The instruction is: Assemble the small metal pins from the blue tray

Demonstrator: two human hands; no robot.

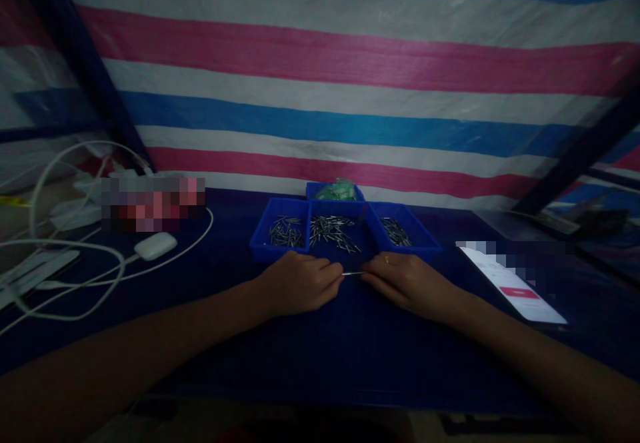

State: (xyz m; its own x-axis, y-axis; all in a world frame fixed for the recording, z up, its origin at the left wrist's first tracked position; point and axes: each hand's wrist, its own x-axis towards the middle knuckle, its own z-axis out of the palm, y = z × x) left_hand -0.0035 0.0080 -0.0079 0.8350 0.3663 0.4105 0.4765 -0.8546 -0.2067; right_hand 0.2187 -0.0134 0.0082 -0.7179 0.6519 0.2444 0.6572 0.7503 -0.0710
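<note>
Fingers of my left hand and right hand, pinching one slender silvery metal rod; uneven pressure could drop it onto the flat dark-blue tabletop beneath them.

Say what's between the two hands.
Head view: a thin metal pin spans the gap from the left hand to the right hand, above the dark blue tabletop.

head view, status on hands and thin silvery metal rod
Left hand, right hand: each pinching one end of thin silvery metal rod. Rod roughly level. Blue rectangular plastic tray beyond left hand, nothing seen blocking.
</note>
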